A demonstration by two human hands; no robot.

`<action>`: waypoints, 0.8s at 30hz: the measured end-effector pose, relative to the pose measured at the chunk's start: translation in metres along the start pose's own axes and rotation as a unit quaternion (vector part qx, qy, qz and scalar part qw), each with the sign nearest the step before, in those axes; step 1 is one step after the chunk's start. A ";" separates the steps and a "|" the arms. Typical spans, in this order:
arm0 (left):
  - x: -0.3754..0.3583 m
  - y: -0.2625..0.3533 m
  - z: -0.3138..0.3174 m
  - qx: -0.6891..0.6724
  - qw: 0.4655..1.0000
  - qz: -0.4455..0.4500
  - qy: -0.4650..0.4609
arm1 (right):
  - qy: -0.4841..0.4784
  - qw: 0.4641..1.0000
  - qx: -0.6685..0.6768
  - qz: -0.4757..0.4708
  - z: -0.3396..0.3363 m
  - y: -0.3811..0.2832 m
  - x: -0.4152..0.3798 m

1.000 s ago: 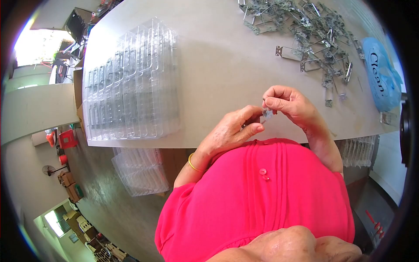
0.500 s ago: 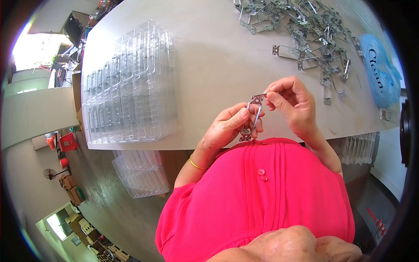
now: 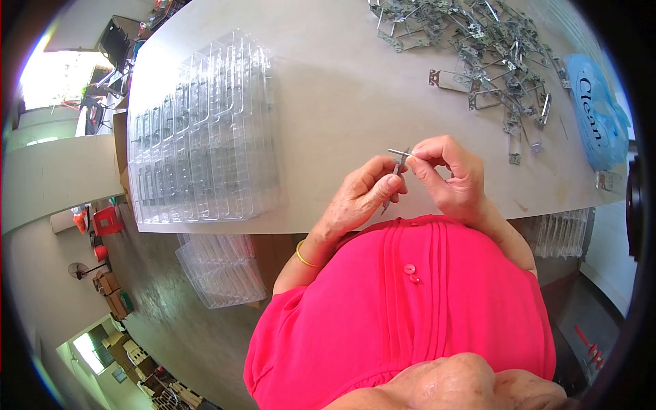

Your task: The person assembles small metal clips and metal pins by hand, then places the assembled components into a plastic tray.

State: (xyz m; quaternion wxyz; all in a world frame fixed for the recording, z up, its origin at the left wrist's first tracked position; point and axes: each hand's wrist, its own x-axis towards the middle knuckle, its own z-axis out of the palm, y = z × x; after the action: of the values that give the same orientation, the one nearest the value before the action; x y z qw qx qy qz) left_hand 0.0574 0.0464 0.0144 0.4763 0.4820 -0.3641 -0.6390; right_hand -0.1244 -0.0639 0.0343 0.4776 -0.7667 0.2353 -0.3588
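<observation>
one piece is in hand and looks unfinished. the left grip [image 3: 359, 198] is closed on a slim metal bracket [image 3: 397, 176], held above the near edge of the counter [image 3: 328, 102]. the right grip [image 3: 454, 179] has thumb and finger pinched together on a thin rod [image 3: 395, 151], which crosses the bracket's upper end. whether it touches the bracket, passes through it or is fixed to it, i cannot tell.

how much is done is harder to judge. on the left of the counter stand clear plastic trays [image 3: 256, 195], with greyish shapes showing through them; these may be finished pieces, though the glare hides the detail and i can't count them. at the far right lies a tangled heap of metal frames [image 3: 509, 58], with one frame [image 3: 452, 82] sticking out at its left edge, just inside the blue bag [image 3: 593, 116]. whether the heap is waiting or already handled does not show, so i would call the overall progress uncertain, with only this bracket clearly being worked.
</observation>
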 end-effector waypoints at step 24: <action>0.002 0.001 0.009 0.429 0.892 0.128 0.056 | -0.134 0.981 -0.078 0.113 -0.017 -0.008 0.011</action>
State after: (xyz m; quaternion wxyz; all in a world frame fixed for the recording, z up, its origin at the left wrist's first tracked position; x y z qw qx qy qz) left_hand 0.0492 0.0446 0.0175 0.3205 0.6233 -0.6344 -0.3259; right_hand -0.1299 -0.0777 0.0498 0.4811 -0.8109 0.2820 -0.1771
